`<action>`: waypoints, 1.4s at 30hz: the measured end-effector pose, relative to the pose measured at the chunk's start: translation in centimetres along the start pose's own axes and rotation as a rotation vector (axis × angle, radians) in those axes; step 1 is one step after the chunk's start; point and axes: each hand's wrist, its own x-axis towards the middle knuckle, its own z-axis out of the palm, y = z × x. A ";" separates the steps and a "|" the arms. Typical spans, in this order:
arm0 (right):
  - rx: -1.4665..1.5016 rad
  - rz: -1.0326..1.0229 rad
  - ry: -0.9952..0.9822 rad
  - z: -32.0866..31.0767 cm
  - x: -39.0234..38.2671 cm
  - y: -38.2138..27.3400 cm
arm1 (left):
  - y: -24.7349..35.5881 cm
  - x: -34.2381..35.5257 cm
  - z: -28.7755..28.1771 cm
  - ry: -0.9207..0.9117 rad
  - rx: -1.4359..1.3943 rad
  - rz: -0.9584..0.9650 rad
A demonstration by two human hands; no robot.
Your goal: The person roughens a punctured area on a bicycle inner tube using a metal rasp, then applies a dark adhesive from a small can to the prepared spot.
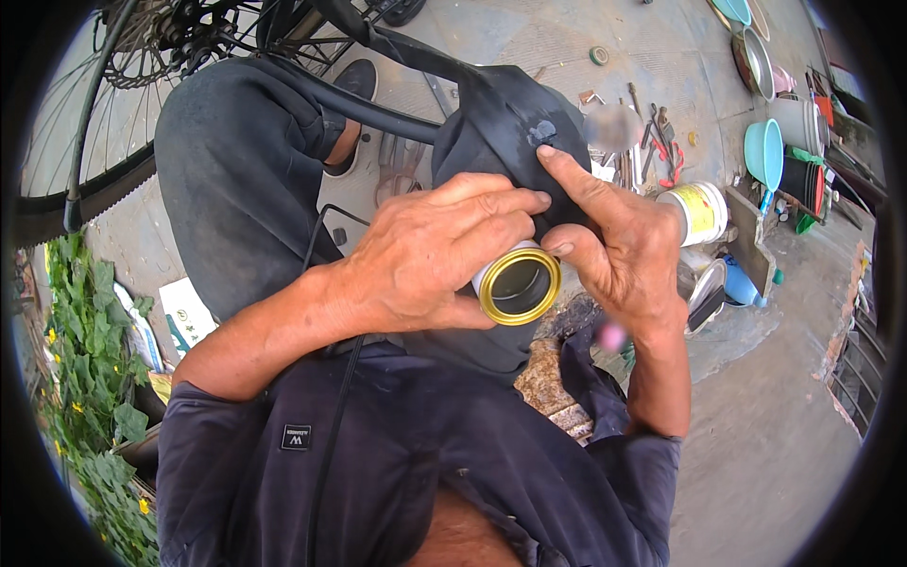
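Note:
My left hand [436, 250] is wrapped around a small round tin [520, 302] with a gold-coloured rim. The tin's open mouth tilts toward me, and its inside looks dark. Across my raised knee lies a flattened black inner tube [505, 99], bearing a wet-looking, shiny grey smear [541, 132]. The outstretched index finger of my right hand [624, 236] touches the tube at the lower edge of this smear. My right thumb is spread apart near the tin's rim, and no object shows in that hand; its other fingers are partly hidden.
At the upper left stands a bicycle wheel [90, 113] with its tyre [123, 196]. Hand tools [661, 142] lie on the ground beyond my knee, with a white tub [697, 213] to the right. Basins [763, 151] line the far right; leafy plants [90, 350] grow at left.

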 end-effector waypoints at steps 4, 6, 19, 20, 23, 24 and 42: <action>-0.087 -0.028 0.076 0.8 0.8 0.5 | 0.1 0.1 0.2 0.013 0.013 -0.006; -0.106 0.004 0.095 0.9 0.6 0.6 | 0.0 -0.1 0.0 0.005 0.023 -0.005; 0.012 0.080 0.170 1.0 -0.8 0.6 | 0.0 0.0 0.1 0.008 0.010 0.007; 0.021 0.082 0.152 0.9 -1.0 0.3 | 0.0 0.0 0.1 -0.004 0.007 0.004; 0.022 0.047 0.085 0.8 -0.8 -0.4 | 0.0 0.1 0.2 0.005 0.009 0.010; 0.005 0.017 0.055 1.0 -0.7 -0.4 | 0.1 0.1 0.2 0.016 0.012 0.014; 0.297 0.104 -0.001 -3.9 -4.2 -2.8 | -0.2 -0.3 0.1 0.003 0.010 0.019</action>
